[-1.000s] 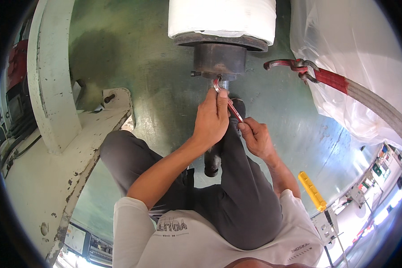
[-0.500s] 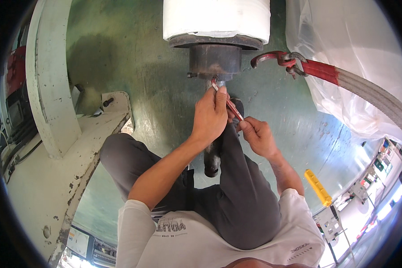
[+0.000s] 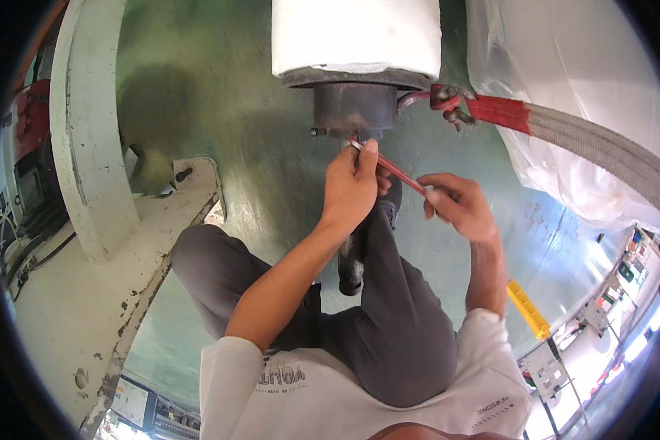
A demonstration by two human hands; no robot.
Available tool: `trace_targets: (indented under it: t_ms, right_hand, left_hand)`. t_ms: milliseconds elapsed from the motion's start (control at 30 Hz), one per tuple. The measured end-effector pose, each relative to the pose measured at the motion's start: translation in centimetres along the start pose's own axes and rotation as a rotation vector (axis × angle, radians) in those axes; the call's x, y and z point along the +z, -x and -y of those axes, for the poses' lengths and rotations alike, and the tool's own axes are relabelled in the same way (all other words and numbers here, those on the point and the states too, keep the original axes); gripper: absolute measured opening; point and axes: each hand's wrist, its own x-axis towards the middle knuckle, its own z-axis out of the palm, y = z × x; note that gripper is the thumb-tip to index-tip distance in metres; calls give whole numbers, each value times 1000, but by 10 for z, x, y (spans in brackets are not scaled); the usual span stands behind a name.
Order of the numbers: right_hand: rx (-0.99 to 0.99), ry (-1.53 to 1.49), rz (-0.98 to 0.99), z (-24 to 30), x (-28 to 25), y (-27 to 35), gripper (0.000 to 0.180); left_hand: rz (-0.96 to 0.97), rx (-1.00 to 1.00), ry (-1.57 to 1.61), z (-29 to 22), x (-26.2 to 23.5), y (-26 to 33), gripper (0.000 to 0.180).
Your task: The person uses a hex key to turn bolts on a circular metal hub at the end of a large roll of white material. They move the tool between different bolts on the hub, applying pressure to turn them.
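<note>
A slim red wrench (image 3: 400, 174) slants from the underside of a dark metal collar (image 3: 353, 107) down toward the right. My left hand (image 3: 350, 189) is closed round its upper end, thumb along the tool, close against the collar. What the wrench tip sits on is mostly hidden by my fingers. At the lower end, my right hand (image 3: 458, 205) grips the tip of the handle between thumb and fingers. Above the collar is a wide dark flange with a large white roll (image 3: 356, 37). A small bolt (image 3: 319, 133) sticks out at the collar's left side.
A chipped cream metal frame (image 3: 95, 147) stands on the left. To the right, a grey strap (image 3: 590, 139) with a red end and metal hook hangs before plastic-wrapped material (image 3: 565, 51). A yellow hand control (image 3: 528, 308) hangs at lower right. My bent legs are beneath my arms.
My right hand has swung outward to the right with the wrench's lower end, so the wrench lies flatter. The left hand stays at the collar. The view has shifted slightly.
</note>
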Motion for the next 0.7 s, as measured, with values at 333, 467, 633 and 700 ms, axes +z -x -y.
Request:
trace_targets:
  t_ms: [333, 467, 633, 700]
  right_hand:
    - [-412, -627, -1315, -33, 63, -19, 48]
    - [-658, -309, -1002, -24, 86, -5, 39]
    - [-1181, 112, -855, -22, 85, -14, 36]
    - [-1256, 33, -947, -22, 89, -22, 33]
  left_hand:
    - [-242, 811, -1068, -18, -2, 12, 44]
    - [253, 1235, -1003, -9, 10, 16, 49]
    - [496, 1200, -853, -13, -1, 9, 42]
    - [406, 1334, -821, -21, 12, -5, 37]
